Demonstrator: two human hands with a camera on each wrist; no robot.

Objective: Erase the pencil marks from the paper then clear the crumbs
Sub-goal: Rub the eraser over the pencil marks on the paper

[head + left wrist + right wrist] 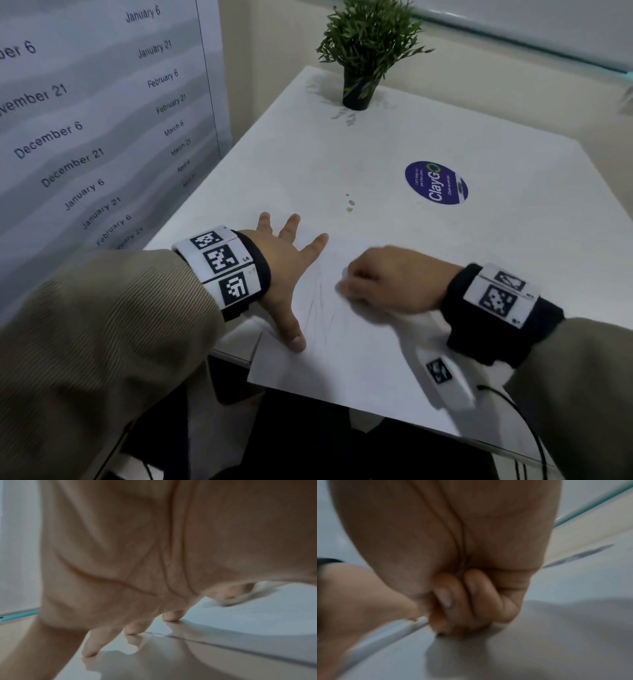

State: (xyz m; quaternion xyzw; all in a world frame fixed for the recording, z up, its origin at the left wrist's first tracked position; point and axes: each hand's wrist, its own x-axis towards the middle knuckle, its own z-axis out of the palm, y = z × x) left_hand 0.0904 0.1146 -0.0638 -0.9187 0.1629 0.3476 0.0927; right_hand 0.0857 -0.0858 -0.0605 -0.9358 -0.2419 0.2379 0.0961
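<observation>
A white sheet of paper (pixel 342 363) lies on the white table (pixel 496 233), its near edge hanging over the table's front. Faint pencil marks (pixel 317 305) run across its middle. My left hand (pixel 287 274) presses flat on the paper's left side with fingers spread, thumb toward me. My right hand (pixel 376 281) is blurred, curled into a fist on the paper just right of the marks. It pinches a pale eraser (pixel 230 601), mostly hidden by the fingers. In the right wrist view the curled fingers (pixel 462 601) bear down on the sheet (pixel 556 642).
A potted plant (pixel 363 58) stands at the table's far edge. A round purple sticker (pixel 436 183) sits right of centre, and a few small specks (pixel 349 204) lie beyond the paper. A printed date chart (pixel 85 120) covers the left wall. A black cable (pixel 520 418) hangs at the near right.
</observation>
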